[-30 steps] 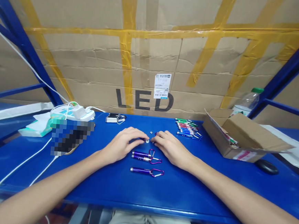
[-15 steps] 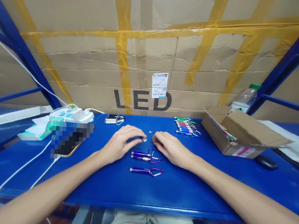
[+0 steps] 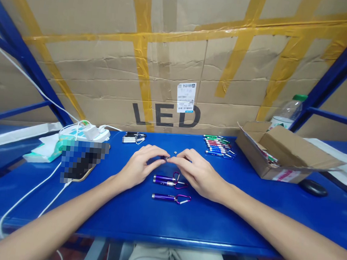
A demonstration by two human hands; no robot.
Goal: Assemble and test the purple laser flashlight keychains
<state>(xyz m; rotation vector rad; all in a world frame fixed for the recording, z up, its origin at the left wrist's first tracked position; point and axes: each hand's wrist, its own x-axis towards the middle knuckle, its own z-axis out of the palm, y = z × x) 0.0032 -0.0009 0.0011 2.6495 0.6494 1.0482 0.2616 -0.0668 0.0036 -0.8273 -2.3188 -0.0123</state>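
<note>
My left hand [image 3: 142, 164] and my right hand [image 3: 196, 170] meet fingertip to fingertip over the blue table [image 3: 166, 217]. The left fingers pinch a small dark cylinder, likely a keychain flashlight body [image 3: 164, 158]. The right fingertips are pinched together against its end; what they hold is too small to make out. A tiny round silver piece [image 3: 175, 151] lies just behind the fingers. Just below my hands lie purple keychain flashlights [image 3: 169, 181] with carabiner clips, and one more purple flashlight [image 3: 171, 197] nearer to me.
Black flashlights [image 3: 133, 137] lie at the back left, a row of coloured ones [image 3: 218, 145] at the back right. An open cardboard box [image 3: 285, 157], a bottle [image 3: 287, 113] and a black mouse [image 3: 312, 188] stand right. A power strip [image 3: 85, 132], cables, tissues and a phone lie left.
My hands have closed in on each other. The right fingertips, apart from the left hand a moment ago, now touch the small cylinder's end.
</note>
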